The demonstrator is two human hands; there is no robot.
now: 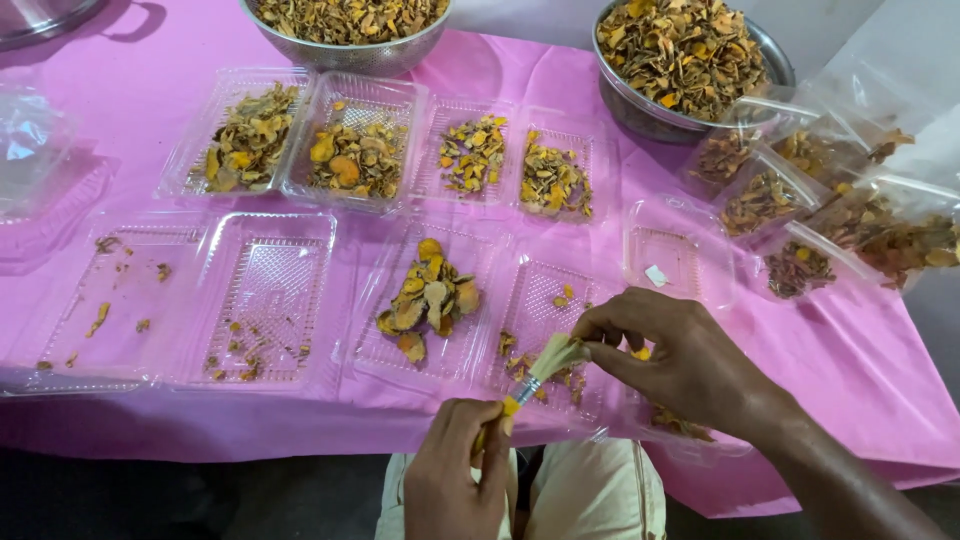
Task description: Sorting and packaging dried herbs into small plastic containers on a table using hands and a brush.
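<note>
- Far left, a steel pot (40, 15) sits half out of view, with a stack of empty clear trays (35, 150) near it.
- Near left, an open tray (190, 300) holds only crumbs; behind it two trays (300, 135) are filled with dried yellow-brown slices.
- At far centre a colander (350, 45) is heaped with the same slices.
- At near centre, the left hand (455, 480) is closed around the handle of a small brush (535, 375), held over the table edge above the lap.
- The brush looks light, with a stiff handle and soft, splaying bristles (560, 352); the handle is the place to grip it.
- Behind the brush, a tray (430, 300) holds a small pile of slices.
- The right hand (680, 360) pinches the bristle tips between its fingers.
- At far right a steel bowl (680, 60) is full, and clear bags (830, 210) of slices lie beside it.
</note>
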